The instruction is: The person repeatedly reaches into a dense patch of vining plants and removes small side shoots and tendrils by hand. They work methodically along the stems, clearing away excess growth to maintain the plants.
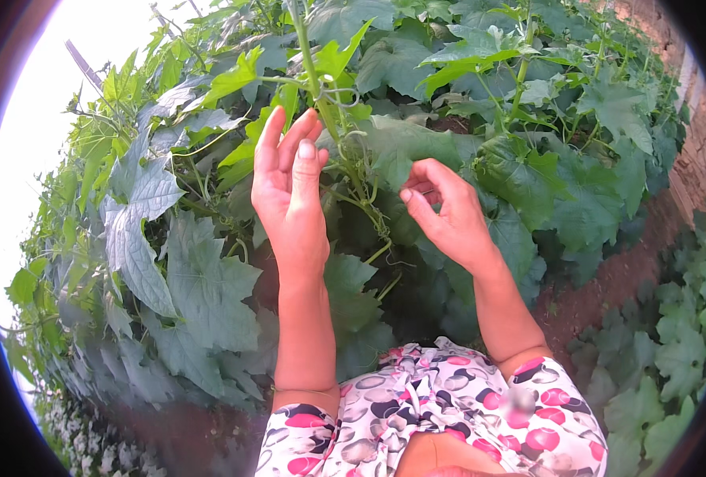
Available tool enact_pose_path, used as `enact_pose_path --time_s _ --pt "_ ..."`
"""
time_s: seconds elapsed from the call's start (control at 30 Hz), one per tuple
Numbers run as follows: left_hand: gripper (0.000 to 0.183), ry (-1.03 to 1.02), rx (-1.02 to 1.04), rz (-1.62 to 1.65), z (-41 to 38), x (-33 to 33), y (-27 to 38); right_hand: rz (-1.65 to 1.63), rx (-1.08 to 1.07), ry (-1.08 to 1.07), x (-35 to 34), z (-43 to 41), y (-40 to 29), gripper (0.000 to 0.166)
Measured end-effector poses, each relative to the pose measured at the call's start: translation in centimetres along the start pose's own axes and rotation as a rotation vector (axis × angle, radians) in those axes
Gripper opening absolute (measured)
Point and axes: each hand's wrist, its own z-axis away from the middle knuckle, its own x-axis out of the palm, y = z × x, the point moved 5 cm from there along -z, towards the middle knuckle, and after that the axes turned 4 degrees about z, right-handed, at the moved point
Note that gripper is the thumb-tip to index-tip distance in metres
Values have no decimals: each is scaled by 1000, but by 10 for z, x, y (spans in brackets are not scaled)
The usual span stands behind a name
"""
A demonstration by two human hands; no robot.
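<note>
A green gourd-type vine stem (323,98) rises before me, with thin tendrils curling off it. My left hand (293,185) is raised just left of this stem, palm turned inward. Its fingers point up, apart, and nothing shows in them; whether the fingertips touch the stem is unclear. To the right of the stem, my right hand (445,208) has bent fingers, with the thumb close to the forefinger. A broad lobed leaf (409,146) reaches down to those fingers. Whether they pinch its edge cannot be made out. Lower down, tangled tendrils (380,223) cling to the stem.
Dense foliage (210,292) spreads on both sides of my arms. Another upright stem (520,83) stands farther right. Bare brown soil (609,256) runs between this row and more leafy plants (657,358) at lower right. An earthen-looking wall (702,143) borders the far right.
</note>
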Motion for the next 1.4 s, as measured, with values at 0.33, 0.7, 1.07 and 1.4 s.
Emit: enact_pose_path --time_s 0.33,0.7,1.07,1.4 --pt "35 119 -306 -82 41 -42 -68 -509 86 108 63 -44 61 41" --pt "27 -7 -504 46 41 -35 -63 -861 195 -192 78 -7 43 33" --pt "19 -70 -678 118 42 -38 -48 -738 75 -219 75 -1 27 44" --pt "15 -167 -748 330 56 -19 -48 -872 8 -312 58 -1 32 31"
